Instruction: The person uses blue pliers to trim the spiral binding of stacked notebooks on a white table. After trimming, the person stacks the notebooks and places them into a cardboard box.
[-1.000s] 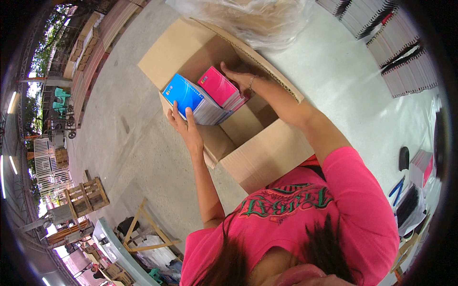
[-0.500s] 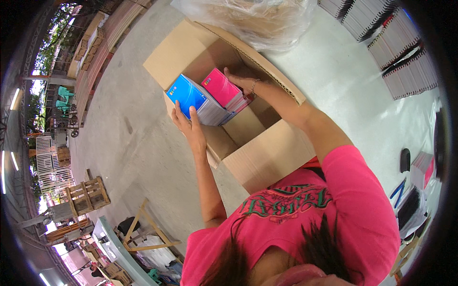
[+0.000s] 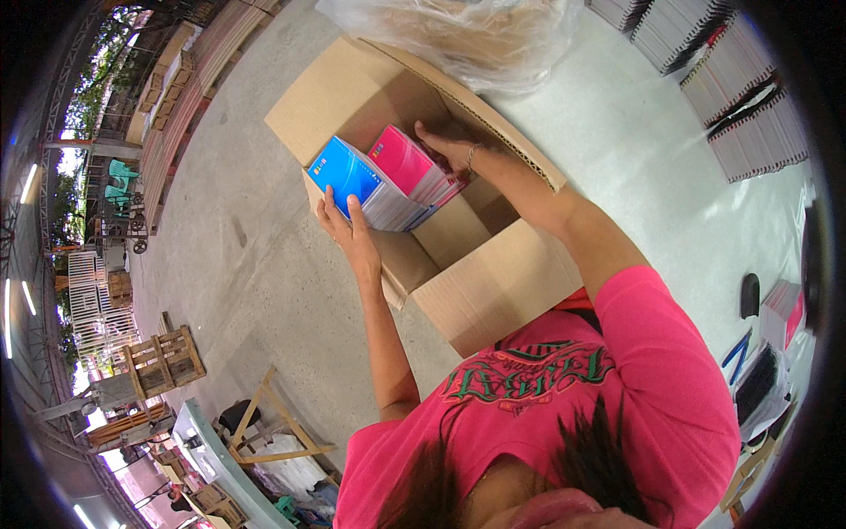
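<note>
A stack of blue-covered notebooks (image 3: 344, 174) and a stack of pink-covered notebooks (image 3: 398, 159) sit side by side in an open cardboard box (image 3: 471, 300). My left hand (image 3: 350, 231) is at the box's left side, its fingers apart and resting against the near left edge of the blue stack. Inside the box, my right hand (image 3: 448, 152) lies along the right side of the pink stack with its fingers stretched out. Part of that hand's fingers is hidden by the notebooks. Neither hand is wrapped round a stack.
Clear plastic wrapping (image 3: 476, 40) lies beyond the box. Several stacks of spiral-bound books (image 3: 731, 79) stand on the pale table (image 3: 652, 159) at right. A wooden pallet (image 3: 163, 363) and a wooden frame (image 3: 256, 419) are on the left.
The pink stack has shifted slightly left, closer against the blue one. My right hand stays beside it, and my left hand is almost unmoved.
</note>
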A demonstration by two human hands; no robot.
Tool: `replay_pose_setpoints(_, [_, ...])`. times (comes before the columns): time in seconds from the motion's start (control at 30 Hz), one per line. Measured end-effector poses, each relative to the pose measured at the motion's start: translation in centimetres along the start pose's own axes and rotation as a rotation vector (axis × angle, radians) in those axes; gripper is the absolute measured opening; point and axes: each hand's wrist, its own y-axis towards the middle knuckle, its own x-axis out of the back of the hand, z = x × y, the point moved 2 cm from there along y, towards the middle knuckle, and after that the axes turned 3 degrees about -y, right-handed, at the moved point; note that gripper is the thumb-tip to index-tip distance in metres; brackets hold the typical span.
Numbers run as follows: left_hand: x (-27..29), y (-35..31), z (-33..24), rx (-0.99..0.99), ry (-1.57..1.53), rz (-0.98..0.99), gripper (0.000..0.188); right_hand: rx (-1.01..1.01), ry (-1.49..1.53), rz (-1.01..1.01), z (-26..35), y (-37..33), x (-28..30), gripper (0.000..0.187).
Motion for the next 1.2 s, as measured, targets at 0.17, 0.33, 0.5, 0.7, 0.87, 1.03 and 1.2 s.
replay_pose_setpoints(0.17, [-0.4, 0.0, -0.2, -0.014, -0.006, 0.018, 0.078, -0.026, 0.032, 0.102, -0.5, 0.6, 1.4, 0.116])
replay_pose_setpoints(0.33, [0.3, -0.1, 0.2, 0.017, -0.007, -0.016, 0.078, 0.05, -0.03, 0.184, 1.9, -4.2, -0.4, 0.102])
replay_pose_setpoints(0.5, [0.2, 0.0, 0.3, -0.026, -0.034, -0.022, 0.075, 0.001, -0.047, 0.322, 1.4, -3.8, -0.1, 0.095])
replay_pose_setpoints(0.7, [-1.0, 0.4, 0.8, -0.085, -0.046, -0.011, 0.071, 0.574, -0.139, 0.529, -0.6, -1.0, 2.7, 0.092])
replay_pose_setpoints(0.87, [1.1, 0.2, 2.2, -0.086, -0.027, -0.087, 0.069, 0.887, -0.412, 0.257, 3.3, -3.7, -1.0, 0.071])
replay_pose_setpoints(1.03, [0.5, 0.7, 2.2, -0.12, -0.024, -0.099, 0.068, 0.325, 0.064, 0.207, 4.9, -7.5, -1.0, 0.069])
replay_pose_setpoints(1.2, [-0.3, 0.7, 1.5, -0.208, -0.029, -0.042, 0.065, 0.56, 0.541, 0.282, 5.8, -18.1, -0.2, 0.056])
